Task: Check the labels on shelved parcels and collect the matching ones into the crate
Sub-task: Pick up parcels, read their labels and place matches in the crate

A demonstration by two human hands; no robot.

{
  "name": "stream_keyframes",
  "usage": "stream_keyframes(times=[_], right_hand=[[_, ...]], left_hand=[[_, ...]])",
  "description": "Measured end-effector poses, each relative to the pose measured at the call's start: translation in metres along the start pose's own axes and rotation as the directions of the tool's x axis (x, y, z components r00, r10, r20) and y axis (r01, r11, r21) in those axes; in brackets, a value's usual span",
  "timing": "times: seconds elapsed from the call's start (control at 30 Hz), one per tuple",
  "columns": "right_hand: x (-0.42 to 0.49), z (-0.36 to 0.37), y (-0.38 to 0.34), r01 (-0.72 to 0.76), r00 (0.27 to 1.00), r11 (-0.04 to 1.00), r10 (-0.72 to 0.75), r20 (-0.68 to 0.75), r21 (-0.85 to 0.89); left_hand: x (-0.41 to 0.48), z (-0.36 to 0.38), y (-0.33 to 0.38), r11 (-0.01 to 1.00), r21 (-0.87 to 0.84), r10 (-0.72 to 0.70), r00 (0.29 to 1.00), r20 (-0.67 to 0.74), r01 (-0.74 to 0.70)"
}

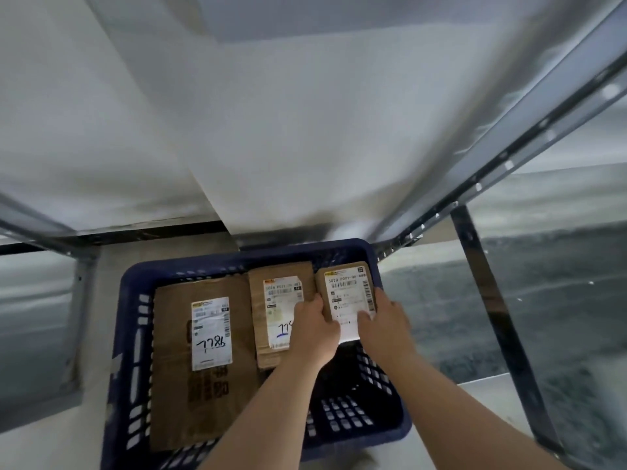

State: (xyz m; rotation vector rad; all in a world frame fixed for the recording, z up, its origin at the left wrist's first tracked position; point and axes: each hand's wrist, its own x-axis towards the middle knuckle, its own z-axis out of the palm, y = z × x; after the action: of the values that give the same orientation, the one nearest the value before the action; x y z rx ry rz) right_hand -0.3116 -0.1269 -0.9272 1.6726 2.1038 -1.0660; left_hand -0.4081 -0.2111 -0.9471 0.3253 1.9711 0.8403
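Fingers of the left hand (315,329) curl round the left edge of the small parcel (346,288). On the right hand (385,320) the thumb presses the label face and the fingers wrap the right edge. The parcel is held at the far right corner of the blue crate (130,334), beside the middle parcel (281,300) and the large parcel (200,351) lying flat inside. The crate sits on a pale surface (51,442), with a grey metal shelf frame (492,317) around it and a white panel (271,130) above. The surroundings at right are smeared grey. Cannot tell whether the held parcel touches the crate floor. The hands cover its lower label, and the left hand cuts off the middle parcel's handwritten number. The held parcel is brown card with a white label showing a barcode and printed "5020 P021-00".
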Motion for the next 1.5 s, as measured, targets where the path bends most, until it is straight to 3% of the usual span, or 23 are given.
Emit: stream_keyframes(times=[0.27,0.43,0.67,0.9,1.23,1.5], right_hand=[[0.016,0.013,-0.003,0.056,0.997,0.994,-0.061,-0.05,-0.097],[0.015,0.032,-0.004,0.094,0.996,0.962,-0.09,0.027,-0.258],[0.024,0.054,0.006,0.067,0.97,0.963,-0.002,0.242,-0.261],[0.016,0.066,0.012,0.113,0.988,0.877,-0.05,0.146,-0.467],[0.012,0.043,0.008,0.098,0.924,0.955,0.017,0.382,-0.281],[-0.053,-0.047,-0.059,0.146,0.976,0.988,-0.135,0.169,-0.05]], left_hand=[[0.005,0.004,-0.008,0.964,0.235,0.127,0.992,-0.001,-0.123],[0.006,0.007,-0.018,0.899,0.408,0.139,0.987,0.075,-0.158],[0.009,-0.003,-0.023,0.909,0.371,0.164,0.981,0.105,-0.192],[0.007,-0.02,-0.033,0.948,0.275,0.135,0.986,0.101,-0.158],[-0.01,-0.046,-0.029,0.986,0.152,0.049,0.994,0.093,-0.063],[-0.076,-0.115,0.036,0.997,0.077,0.014,1.0,-0.001,-0.014]])
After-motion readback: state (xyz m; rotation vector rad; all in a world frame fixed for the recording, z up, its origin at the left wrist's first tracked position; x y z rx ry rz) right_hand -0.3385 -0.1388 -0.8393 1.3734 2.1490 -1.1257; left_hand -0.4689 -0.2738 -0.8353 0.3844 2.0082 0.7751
